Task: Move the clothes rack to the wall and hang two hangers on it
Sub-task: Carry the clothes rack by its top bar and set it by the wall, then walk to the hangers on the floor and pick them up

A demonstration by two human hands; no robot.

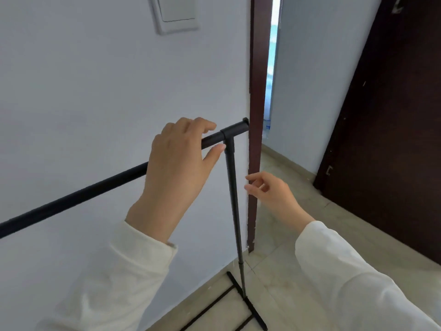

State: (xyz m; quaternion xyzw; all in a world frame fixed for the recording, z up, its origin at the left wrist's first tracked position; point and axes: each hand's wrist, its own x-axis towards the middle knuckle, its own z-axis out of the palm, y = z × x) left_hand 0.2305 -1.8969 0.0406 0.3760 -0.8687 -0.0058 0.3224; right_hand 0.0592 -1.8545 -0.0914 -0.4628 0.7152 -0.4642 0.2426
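Note:
A black clothes rack stands close along the white wall (95,91). Its top bar (71,199) runs from lower left up to a T-joint (229,134). From the joint a thin upright post (232,187) drops to a flat foot (248,306) on the floor. My left hand (176,168) wraps loosely around the top bar just left of the joint, fingers over it and thumb under. My right hand (272,194) hovers just right of the post with fingers half curled, holding nothing and not touching it. I see no hangers.
A dark brown door frame (256,115) runs down right behind the rack's end, with a narrow bright gap beside it. A dark brown door (393,139) stands open at the right. Beige floor tiles (298,271) lie below. A light switch (176,13) sits high on the wall.

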